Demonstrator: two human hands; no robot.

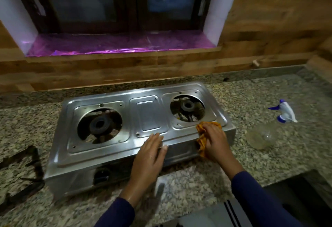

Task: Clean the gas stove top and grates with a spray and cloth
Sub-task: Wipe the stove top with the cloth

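Observation:
A steel two-burner gas stove point(149, 112) sits on the granite counter with its grates off, so both burners show: the left burner point(99, 124) and the right burner point(187, 106). My left hand point(150, 158) lies flat on the stove's front edge near the middle, fingers together, holding nothing. My right hand point(216, 142) presses a crumpled orange cloth point(203, 137) against the stove's front right corner. A clear spray bottle point(265, 133) with a white and blue trigger head lies on its side on the counter to the right of the stove.
Dark grates point(27, 173) lie on the granite counter point(269, 90) at the left. A window sill covered in purple foil point(116, 44) runs above the wood-look wall behind the stove. The counter's front edge drops off at the lower right.

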